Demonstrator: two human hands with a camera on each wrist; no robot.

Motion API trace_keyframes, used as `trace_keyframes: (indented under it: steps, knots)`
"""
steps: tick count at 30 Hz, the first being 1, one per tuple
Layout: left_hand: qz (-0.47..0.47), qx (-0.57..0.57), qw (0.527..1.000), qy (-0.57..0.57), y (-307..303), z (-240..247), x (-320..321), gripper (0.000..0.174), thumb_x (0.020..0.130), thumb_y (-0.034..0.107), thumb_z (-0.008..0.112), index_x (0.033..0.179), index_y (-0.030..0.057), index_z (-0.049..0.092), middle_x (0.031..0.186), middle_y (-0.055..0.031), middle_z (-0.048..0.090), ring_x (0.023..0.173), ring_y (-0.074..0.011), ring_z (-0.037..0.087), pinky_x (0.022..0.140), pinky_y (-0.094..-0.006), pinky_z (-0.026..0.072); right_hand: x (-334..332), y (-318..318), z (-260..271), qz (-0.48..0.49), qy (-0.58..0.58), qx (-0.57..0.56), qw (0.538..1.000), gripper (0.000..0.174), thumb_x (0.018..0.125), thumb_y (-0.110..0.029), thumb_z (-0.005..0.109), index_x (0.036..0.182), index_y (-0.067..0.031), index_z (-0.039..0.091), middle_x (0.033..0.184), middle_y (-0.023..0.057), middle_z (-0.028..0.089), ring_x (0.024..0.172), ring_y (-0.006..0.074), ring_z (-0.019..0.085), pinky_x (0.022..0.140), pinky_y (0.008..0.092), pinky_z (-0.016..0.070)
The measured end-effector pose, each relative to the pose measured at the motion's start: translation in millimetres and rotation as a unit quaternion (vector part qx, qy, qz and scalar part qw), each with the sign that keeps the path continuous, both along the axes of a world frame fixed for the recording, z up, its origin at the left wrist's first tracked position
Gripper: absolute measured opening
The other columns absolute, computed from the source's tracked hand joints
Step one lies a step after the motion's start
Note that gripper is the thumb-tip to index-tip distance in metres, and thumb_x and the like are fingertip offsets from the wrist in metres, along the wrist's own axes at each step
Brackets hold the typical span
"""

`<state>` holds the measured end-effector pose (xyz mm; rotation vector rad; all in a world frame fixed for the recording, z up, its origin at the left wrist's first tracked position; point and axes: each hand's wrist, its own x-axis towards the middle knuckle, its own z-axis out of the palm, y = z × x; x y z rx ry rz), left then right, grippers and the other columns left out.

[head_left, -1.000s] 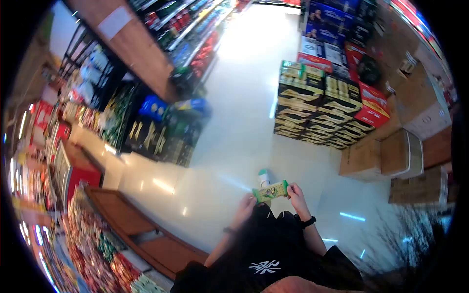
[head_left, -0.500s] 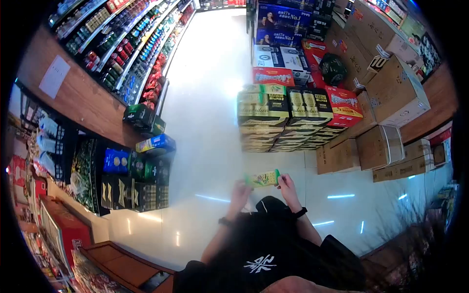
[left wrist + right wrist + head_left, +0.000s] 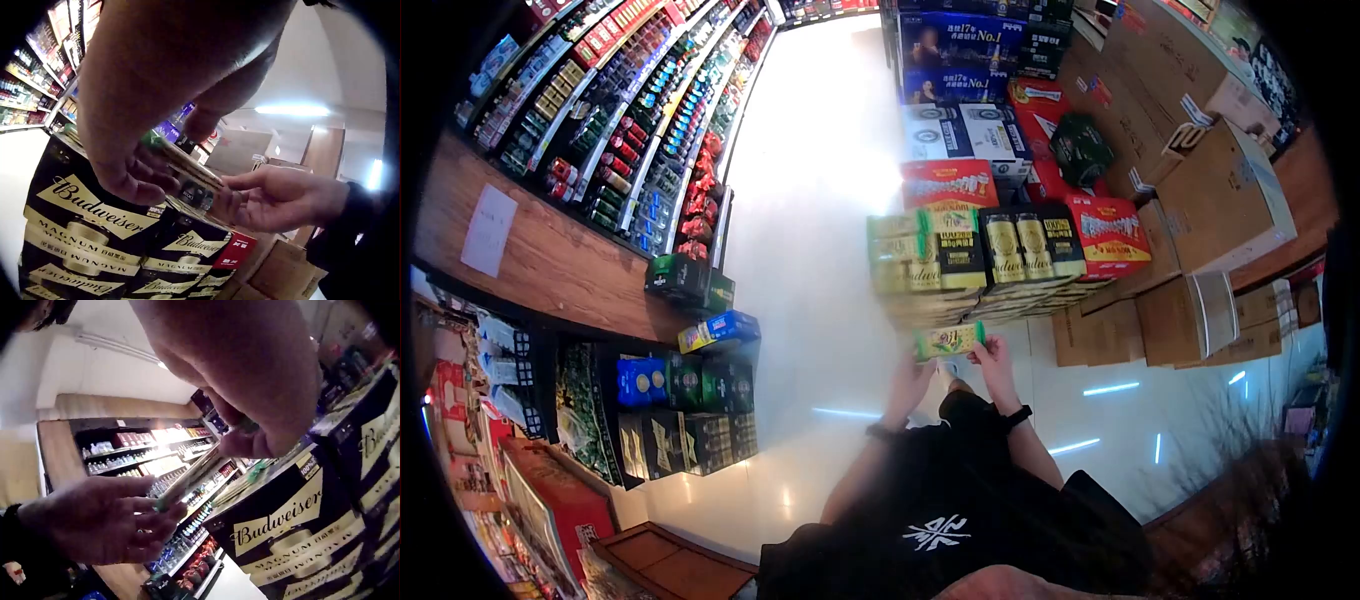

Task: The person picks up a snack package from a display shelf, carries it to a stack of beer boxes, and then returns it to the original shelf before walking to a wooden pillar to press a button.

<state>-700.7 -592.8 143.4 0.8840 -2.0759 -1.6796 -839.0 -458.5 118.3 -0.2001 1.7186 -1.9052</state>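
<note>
A flat yellow packet with green ends (image 3: 950, 341) is stretched between both hands in the head view. The left hand (image 3: 911, 383) pinches its left end and the right hand (image 3: 994, 361) its right end. Seen edge-on in the left wrist view, the packet (image 3: 190, 164) runs from the left hand (image 3: 134, 169) to the right hand (image 3: 281, 197). In the right wrist view, the left hand (image 3: 103, 520) has its fingers at the packet's green end. Similar green-and-yellow packets (image 3: 897, 240) lie on top of the black and gold Budweiser cartons (image 3: 1032, 246) just ahead.
Stacked beer cases (image 3: 965, 45) and brown cardboard boxes (image 3: 1215, 200) stand ahead and to the right. Shelves of bottles and cans (image 3: 615, 150) line the left, above a wooden ledge (image 3: 550, 235). More cartons (image 3: 690, 440) sit at lower left. Pale floor (image 3: 800, 180) runs between.
The view has swung left and closer to the Budweiser cartons, which now stand just beyond the hands. Both hands still hold the packet. A foot now shows beneath it.
</note>
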Motion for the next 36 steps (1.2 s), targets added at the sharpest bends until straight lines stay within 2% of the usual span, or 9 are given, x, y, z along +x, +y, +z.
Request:
trace_keyframes:
  steps: [2,5,11,14,16,20,23,30,36]
  knots:
    - [-0.015,-0.060,0.998,0.027,-13,5,-30,0.051,0.094,0.023,0.055,0.135,-0.0007,0.037,0.111,-0.0179,0.060,0.091,-0.0251,0.065,0.078,-0.0343,0.0533,-34,-16,1,-0.002,0.000,0.020,1.000,0.015,0.093,-0.011,0.057,0.101,-0.0033,0.048,0.087,0.0061,0.059,0.074,0.0129,0.061,0.066,0.0255,0.0498]
    - [-0.080,0.260,0.962,0.035,-37,5,-71,0.056,0.096,0.020,0.053,0.142,0.0016,0.027,0.124,-0.0179,0.053,0.098,-0.0250,0.062,0.083,-0.0344,0.0523,-80,-38,-11,-0.010,-0.019,-0.014,1.000,0.016,0.093,-0.012,0.057,0.102,-0.0027,0.047,0.089,0.0066,0.059,0.074,0.0131,0.061,0.067,0.0259,0.0500]
    - [-0.100,0.292,0.945,0.107,-71,-45,-137,0.063,0.097,0.016,0.049,0.147,0.0043,0.011,0.141,-0.0194,0.036,0.115,-0.0239,0.053,0.093,-0.0348,0.0475,-161,-89,-28,-0.021,-0.037,-0.001,0.999,0.016,0.092,-0.008,0.058,0.102,-0.0024,0.047,0.092,0.0073,0.059,0.074,0.0138,0.062,0.067,0.0251,0.0507]
    - [-0.026,0.256,0.961,0.105,-73,-30,-162,0.068,0.097,0.015,0.051,0.147,0.0035,0.007,0.145,-0.0208,0.030,0.120,-0.0255,0.050,0.098,-0.0367,0.0444,-184,-107,-33,-0.025,-0.065,0.013,0.997,0.016,0.092,-0.006,0.058,0.103,-0.0018,0.047,0.091,0.0074,0.058,0.074,0.0150,0.063,0.067,0.0251,0.0521]
    - [-0.045,0.105,0.990,0.076,-76,-68,-172,0.071,0.096,0.014,0.052,0.148,0.0037,0.004,0.146,-0.0216,0.027,0.124,-0.0271,0.046,0.100,-0.0373,0.0423,-196,-116,-41,-0.021,-0.065,0.026,0.997,0.017,0.091,-0.005,0.058,0.103,-0.0010,0.047,0.090,0.0073,0.058,0.074,0.0158,0.063,0.066,0.0253,0.0531]
    - [-0.047,0.211,0.973,0.087,-78,-79,-180,0.075,0.094,0.012,0.055,0.148,0.0033,0.003,0.148,-0.0220,0.024,0.133,-0.0291,0.035,0.104,-0.0386,0.0384,-206,-117,-52,0.037,0.009,0.088,0.995,0.020,0.091,-0.005,0.058,0.106,0.0015,0.047,0.090,0.0078,0.057,0.076,0.0172,0.064,0.066,0.0257,0.0540]
    - [-0.068,0.163,0.983,0.044,-85,-97,-182,0.072,0.095,0.013,0.054,0.148,0.0032,0.006,0.148,-0.0217,0.025,0.134,-0.0290,0.033,0.105,-0.0394,0.0368,-207,-117,-57,0.078,0.097,0.112,0.986,0.023,0.091,-0.008,0.060,0.108,0.0025,0.047,0.093,0.0082,0.055,0.076,0.0167,0.064,0.064,0.0251,0.0532]
    - [-0.026,0.172,0.985,0.006,-81,-40,-186,0.069,0.095,0.018,0.055,0.146,-0.0034,0.014,0.149,-0.0198,0.025,0.126,-0.0256,0.043,0.104,-0.0347,0.0362,-199,-115,-53,0.084,0.265,0.196,0.941,0.053,0.085,-0.019,0.068,0.125,0.0053,0.041,0.096,0.0105,0.048,0.068,0.0123,0.053,0.061,0.0235,0.0478]
    - [-0.090,0.100,0.991,0.021,-78,-36,-179,0.076,0.091,0.019,0.061,0.148,0.0049,0.013,0.144,-0.0179,0.033,0.121,-0.0263,0.046,0.097,-0.0393,0.0430,-194,-115,-47,0.042,0.293,0.210,0.932,0.067,0.083,-0.020,0.070,0.134,0.0054,0.034,0.102,0.0106,0.044,0.070,0.0115,0.046,0.060,0.0235,0.0445]
